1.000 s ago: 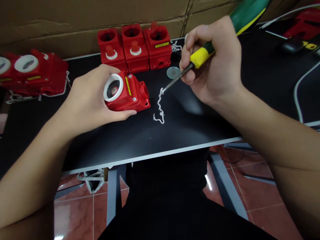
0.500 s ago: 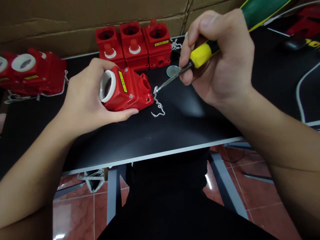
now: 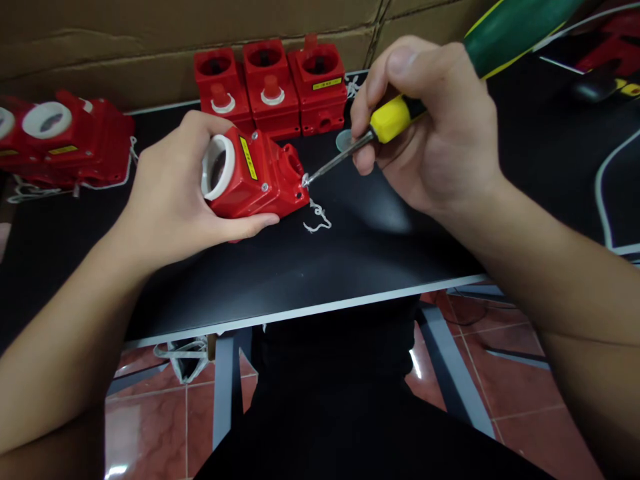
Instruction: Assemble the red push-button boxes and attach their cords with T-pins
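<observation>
My left hand (image 3: 170,183) is wrapped round a red housing (image 3: 250,173) with a white ring at its near end and a yellow label, tilted on the black table. In my right hand (image 3: 435,127) is a screwdriver (image 3: 391,120) with a yellow, black and green handle. Its metal tip meets a bit of whitish material at the housing's right end, by a round opening. From there a thin white strand (image 3: 323,221) curls down onto the table. Whether the strand is fixed to the housing I cannot tell.
Behind stand several red housings (image 3: 273,110) against a cardboard wall (image 3: 165,40). More red housings (image 3: 100,147) with white rings sit at the left. A small translucent disc (image 3: 344,140) lies behind the screwdriver shaft. A white cable (image 3: 600,190) runs at the right.
The screwdriver tip has moved left and slightly down, carrying the upper end of the white strand against the housing's right end. My left hand keeps its hold on the housing.
</observation>
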`<state>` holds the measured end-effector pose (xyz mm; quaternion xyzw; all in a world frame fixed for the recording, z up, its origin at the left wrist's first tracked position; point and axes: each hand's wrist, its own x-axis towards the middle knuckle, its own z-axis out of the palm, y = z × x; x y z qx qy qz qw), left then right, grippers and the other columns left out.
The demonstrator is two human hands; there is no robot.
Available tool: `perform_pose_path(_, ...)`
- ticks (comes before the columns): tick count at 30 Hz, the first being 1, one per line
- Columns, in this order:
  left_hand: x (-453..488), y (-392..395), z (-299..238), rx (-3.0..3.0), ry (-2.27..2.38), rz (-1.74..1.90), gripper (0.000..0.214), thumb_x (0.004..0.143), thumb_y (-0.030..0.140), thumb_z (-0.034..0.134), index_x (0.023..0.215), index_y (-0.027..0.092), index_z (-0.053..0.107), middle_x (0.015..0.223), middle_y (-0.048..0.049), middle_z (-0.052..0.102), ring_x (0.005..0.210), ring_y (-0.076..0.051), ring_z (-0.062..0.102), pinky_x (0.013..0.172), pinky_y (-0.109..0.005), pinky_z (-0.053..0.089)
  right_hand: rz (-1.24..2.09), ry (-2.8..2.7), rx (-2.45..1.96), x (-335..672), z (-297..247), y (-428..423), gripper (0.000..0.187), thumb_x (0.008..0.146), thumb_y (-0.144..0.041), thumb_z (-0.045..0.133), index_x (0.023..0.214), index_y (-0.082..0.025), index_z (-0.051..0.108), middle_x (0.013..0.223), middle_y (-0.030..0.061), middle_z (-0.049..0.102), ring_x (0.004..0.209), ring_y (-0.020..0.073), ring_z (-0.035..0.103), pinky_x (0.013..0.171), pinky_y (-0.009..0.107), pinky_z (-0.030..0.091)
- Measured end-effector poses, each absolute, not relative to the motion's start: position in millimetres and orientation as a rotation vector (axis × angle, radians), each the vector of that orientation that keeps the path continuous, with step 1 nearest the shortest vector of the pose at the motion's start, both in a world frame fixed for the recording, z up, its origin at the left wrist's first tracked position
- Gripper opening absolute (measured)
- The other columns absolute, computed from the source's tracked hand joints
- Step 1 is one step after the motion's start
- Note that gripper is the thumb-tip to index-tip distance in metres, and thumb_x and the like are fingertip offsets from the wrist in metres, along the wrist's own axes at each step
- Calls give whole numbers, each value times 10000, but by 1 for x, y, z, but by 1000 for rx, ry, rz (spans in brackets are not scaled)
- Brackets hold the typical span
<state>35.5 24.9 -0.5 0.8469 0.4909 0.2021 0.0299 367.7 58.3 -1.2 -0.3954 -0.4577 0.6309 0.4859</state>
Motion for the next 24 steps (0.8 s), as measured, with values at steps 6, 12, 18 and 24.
perform_pose_path(6, 41, 21, 1, 2512, 1604, 631, 858, 1020, 917, 868, 1681, 403, 682, 1625, -56, 845, 1473, -400, 846, 1279, -610, 687, 1309, -1240, -791, 358, -3, 59, 819, 863, -874, 1156, 854, -299, 573, 823, -23, 539, 700, 192, 636, 574, 367, 607)
perform_pose_path(12, 46, 20, -1, 2508, 1643, 622, 831, 1046, 952, 819, 1661, 425, 631, 1661, -33, 835, 1506, -365, 843, 1306, -561, 687, 1157, -1262, -668, 362, -8, 71, 666, 869, -632, 1230, 860, -303, 650, 793, -41, 589, 589, 135, 441, 471, 380, 276)
perform_pose_path(18, 43, 26, -4, 2522, 1607, 669, 889, 1057, 987, 791, 1662, 358, 626, 1679, -71, 824, 1490, -392, 842, 1302, -557, 677, 1163, -1266, -682, 371, -6, 82, 792, 657, -529, 1331, 902, -315, 609, 783, -78, 717, 532, 100, 456, 454, 334, 280)
perform_pose_path(24, 33, 38, -17, 2462, 1551, 856, 965, 894, 1012, 970, 1581, 384, 719, 1551, -77, 848, 1398, -468, 856, 1256, -635, 685, 1326, -1297, -695, 386, -7, 96, 765, 621, -746, 1254, 912, -325, 686, 826, -54, 707, 613, 184, 689, 468, 345, 522)
